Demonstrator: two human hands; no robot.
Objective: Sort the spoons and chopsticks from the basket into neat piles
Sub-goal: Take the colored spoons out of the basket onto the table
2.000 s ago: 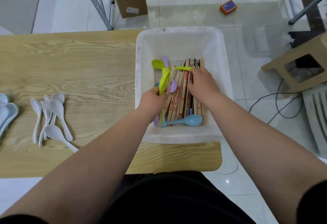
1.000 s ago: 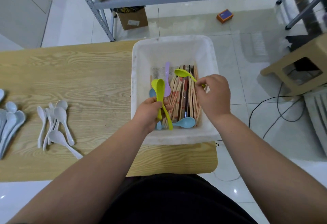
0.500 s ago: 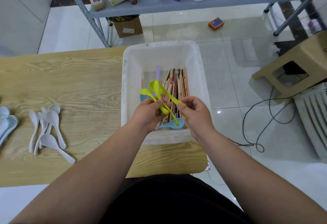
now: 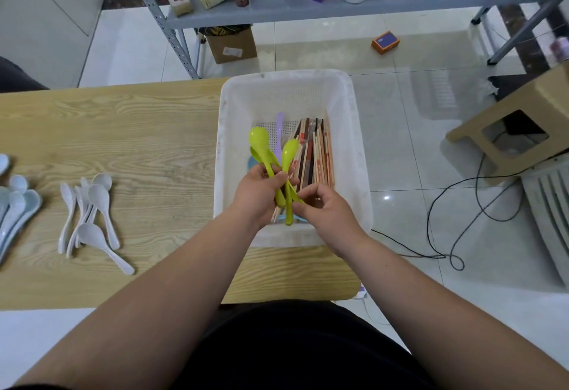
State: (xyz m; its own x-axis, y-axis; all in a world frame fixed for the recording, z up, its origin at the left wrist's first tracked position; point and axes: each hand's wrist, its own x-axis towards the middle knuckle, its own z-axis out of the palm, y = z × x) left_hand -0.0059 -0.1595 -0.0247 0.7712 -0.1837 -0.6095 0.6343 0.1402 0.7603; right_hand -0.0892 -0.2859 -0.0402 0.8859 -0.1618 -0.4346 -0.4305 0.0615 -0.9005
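A white plastic basket [image 4: 358,155] sits at the right end of the wooden table [image 4: 138,143]. Inside it lie several wooden chopsticks [image 4: 317,152], a purple spoon [image 4: 279,126] and a pale blue spoon, mostly hidden under my hands. My left hand [image 4: 257,195] grips a bunch of lime green spoons [image 4: 261,146] by their handles, bowls pointing away from me, over the basket. My right hand [image 4: 326,208] pinches the near ends of those handles. Further left on the table lies a pile of white spoons [image 4: 89,214], and a pile of pale blue spoons [image 4: 17,208] at the edge.
Beyond the table stands a metal shelf [image 4: 308,4] loaded with bottles and boxes, with a cardboard box [image 4: 231,44] under it. On the floor to the right are a tan stool [image 4: 505,131], black cables [image 4: 455,214] and a small orange box [image 4: 385,41].
My right hand lifted a green spoon from the basket and brought it to the bunch in my left hand. Both hands now hold the green spoons together, closer to the basket's near side.
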